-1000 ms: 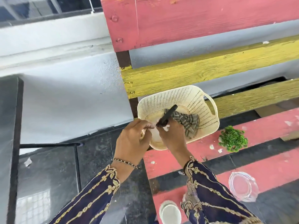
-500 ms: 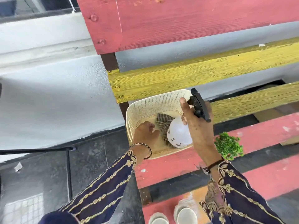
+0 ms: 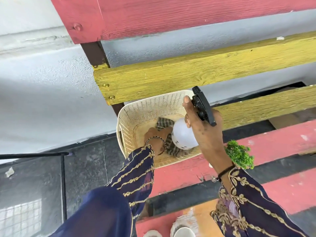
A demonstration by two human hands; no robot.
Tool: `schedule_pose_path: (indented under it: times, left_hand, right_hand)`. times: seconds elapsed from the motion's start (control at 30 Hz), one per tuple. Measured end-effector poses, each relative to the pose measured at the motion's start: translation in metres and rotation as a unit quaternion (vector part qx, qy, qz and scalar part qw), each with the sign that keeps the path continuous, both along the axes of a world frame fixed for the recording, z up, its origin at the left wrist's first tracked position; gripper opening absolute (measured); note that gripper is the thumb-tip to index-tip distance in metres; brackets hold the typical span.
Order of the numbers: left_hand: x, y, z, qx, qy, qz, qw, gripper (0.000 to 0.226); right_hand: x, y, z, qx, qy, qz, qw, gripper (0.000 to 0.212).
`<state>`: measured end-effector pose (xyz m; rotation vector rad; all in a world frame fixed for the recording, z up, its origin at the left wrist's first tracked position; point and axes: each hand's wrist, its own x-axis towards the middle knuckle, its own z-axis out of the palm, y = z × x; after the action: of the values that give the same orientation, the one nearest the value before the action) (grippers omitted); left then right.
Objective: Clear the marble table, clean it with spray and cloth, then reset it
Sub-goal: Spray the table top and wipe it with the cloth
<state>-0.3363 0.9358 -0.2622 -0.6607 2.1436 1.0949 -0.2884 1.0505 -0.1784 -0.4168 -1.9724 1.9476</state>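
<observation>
The right hand [image 3: 205, 132] curls its fingers [image 3: 187, 105] round the spray bottle [image 3: 183, 137]. The left hand [image 3: 156, 135], grip unclear, touches the striped cloth [image 3: 162, 123] in the basket [image 3: 130, 120]: bunch it firmly.

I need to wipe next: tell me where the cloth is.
Head view, centre: the striped cloth lies inside the cream basket, between the left hand and the white spray bottle.

The spray bottle [image 3: 183, 136] hides part of the striped cloth [image 3: 162, 123]; the bottom edge cuts off a white cup [image 3: 183, 233].
</observation>
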Motion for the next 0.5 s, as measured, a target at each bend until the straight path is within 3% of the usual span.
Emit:
schedule_pose_path:
  times: [0.17, 0.3, 0.5]
  left_hand:
    - [0.003, -0.006, 0.009, 0.044, 0.031, 0.053, 0.997, 0.040]
    - [0.012, -0.024, 0.047, 0.113, 0.080, 0.116, 0.984, 0.045]
    - [0.031, -0.087, 0.118, 0.167, 0.172, 0.173, 0.955, 0.028]
  right_hand:
    - [0.000, -0.005, 0.023, -0.039, 0.020, 0.048, 0.998, 0.044]
    - [0.005, -0.009, 0.040, 0.045, 0.024, 0.054, 0.997, 0.042]
    - [0.024, -0.046, 0.085, 0.098, 0.035, 0.029, 0.994, 0.047]
